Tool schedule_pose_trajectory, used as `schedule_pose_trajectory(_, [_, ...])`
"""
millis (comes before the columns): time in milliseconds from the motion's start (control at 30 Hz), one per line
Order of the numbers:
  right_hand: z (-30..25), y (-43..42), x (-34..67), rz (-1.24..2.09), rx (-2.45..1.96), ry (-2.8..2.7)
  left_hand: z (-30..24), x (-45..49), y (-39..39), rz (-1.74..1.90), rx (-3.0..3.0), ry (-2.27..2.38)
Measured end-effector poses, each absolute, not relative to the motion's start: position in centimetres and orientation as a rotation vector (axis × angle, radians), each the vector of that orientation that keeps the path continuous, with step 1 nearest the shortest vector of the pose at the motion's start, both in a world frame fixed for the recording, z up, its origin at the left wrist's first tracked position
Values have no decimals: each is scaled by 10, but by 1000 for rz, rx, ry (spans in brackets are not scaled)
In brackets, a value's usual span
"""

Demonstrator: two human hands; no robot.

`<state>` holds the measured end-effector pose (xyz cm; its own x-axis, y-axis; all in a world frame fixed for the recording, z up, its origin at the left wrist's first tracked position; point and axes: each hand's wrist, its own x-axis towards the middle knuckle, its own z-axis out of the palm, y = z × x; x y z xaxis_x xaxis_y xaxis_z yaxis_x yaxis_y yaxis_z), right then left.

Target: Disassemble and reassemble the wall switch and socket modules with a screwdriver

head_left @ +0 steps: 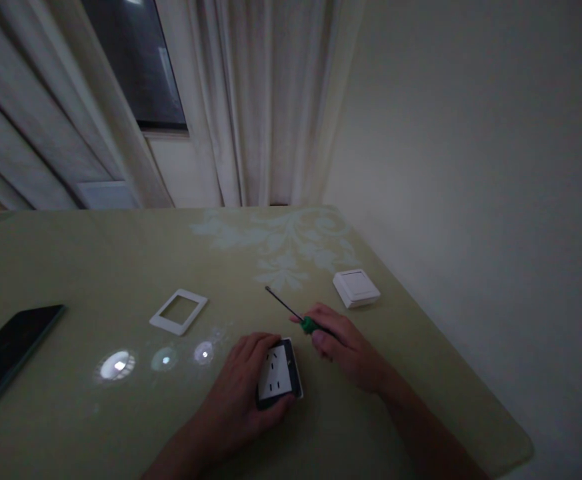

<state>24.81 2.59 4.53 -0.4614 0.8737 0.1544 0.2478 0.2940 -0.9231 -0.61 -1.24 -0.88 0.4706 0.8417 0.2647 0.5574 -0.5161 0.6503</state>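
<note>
1. Main thing here is the wall socket (275, 379): white slotted face, dark surround, near the front middle of the worktop (121, 267). Can't tell if it's resting flat or slightly lifted.
2. Left hand (247, 377) has it clamped, fingers over the far edge and thumb along the near one. Looks like a decent steadying grip to me.
3. Right hand (343, 343) has its fingers wrapped round the green-handled screwdriver (309, 325). The shaft points away and to the left, tip out over bare surface, so it's not touching the socket at all.
4. Step in hand, my read: socket braced, driver at the ready, no actual contact between the two.
5. Next move, imo: using the driver on the socket would call for swinging the tip back round toward it, lining up carefully and keeping that left grip firm. A slip could scratch the face or catch the thumb.
6. Other bits: the white frame (195, 315) lies off to the left, the boxy white switch-like unit (357, 287) sits beyond the right hand, and a dark flat device (11, 353) is way over left.
</note>
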Motion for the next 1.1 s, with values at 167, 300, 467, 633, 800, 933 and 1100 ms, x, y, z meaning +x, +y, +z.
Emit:
schedule_pose_trajectory(167, [40, 28, 253, 1118, -953, -1733, -4, -10, -13, 722, 2433, 1119])
schedule_pose_trajectory(300, [37, 30, 255, 1079, -962, -1649, -6, -12, -12, 739, 2587, 1068])
schedule_pose_trajectory(467, [38, 31, 254, 1064, -982, -1630, -11, -13, -9, 824, 2764, 1001])
schedule_pose_trajectory(633, [38, 31, 253, 1028, -975, -1621, -9, -12, -9, 865, 2813, 987])
schedule_pose_trajectory(800, [41, 31, 250, 851, -1037, -1607, -6, -12, -9, 890, 2805, 974])
schedule_pose_trajectory(933, [42, 31, 250, 737, -1046, -1420, -7, -13, -8, 868, 2849, 964])
schedule_pose_trajectory(1100, [39, 33, 254, 597, -956, -1187, -10, -12, -8, 891, 2893, 973])
